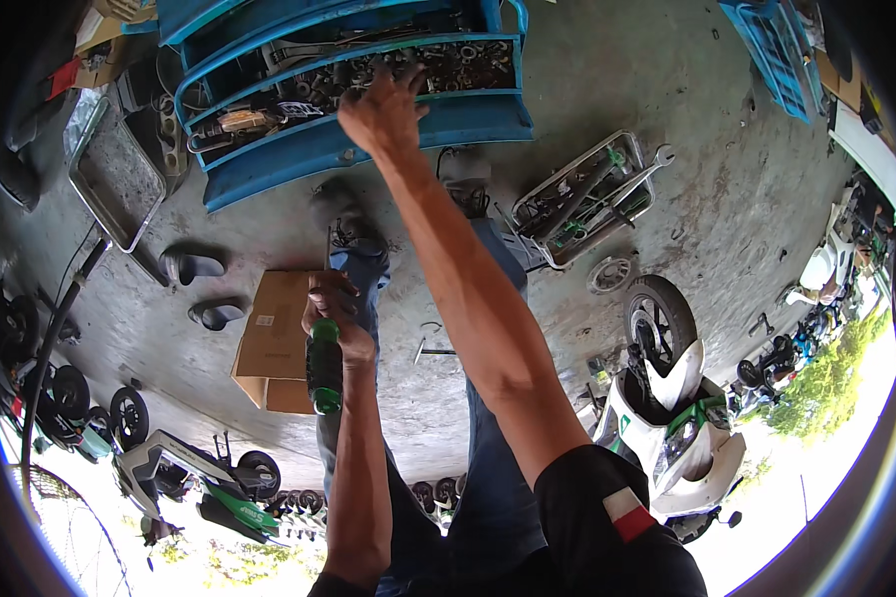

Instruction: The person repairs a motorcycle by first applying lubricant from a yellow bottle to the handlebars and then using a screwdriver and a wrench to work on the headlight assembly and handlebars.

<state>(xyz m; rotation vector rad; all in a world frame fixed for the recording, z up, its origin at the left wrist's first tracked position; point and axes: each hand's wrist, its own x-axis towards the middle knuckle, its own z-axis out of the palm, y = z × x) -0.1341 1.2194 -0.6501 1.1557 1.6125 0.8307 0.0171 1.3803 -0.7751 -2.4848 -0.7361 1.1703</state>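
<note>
My left hand [344, 323] is closed round a screwdriver [325, 373] with a green and black handle. Its thin shaft points away from me, toward the blue metal toolbox [279, 164]. My right hand [378, 117] reaches over the toolbox's front tray, fingers apart, with nothing visible in them. Small nuts, bolts and other metal parts [473, 68] fill that tray around the fingertips. Whether the fingertips touch any of the parts is hard to make out. At the tray's left end lie tools with wooden-looking handles [244, 120].
A cardboard box [271, 333] stands beside my left leg, near a pair of slippers [194, 265]. Metal trays lie at left [119, 174] and right, the right tray [622, 221] holding tools and a wrench [664, 155]. A T-handle tool [433, 350] lies on the floor. Motorbikes [667, 423] stand behind.
</note>
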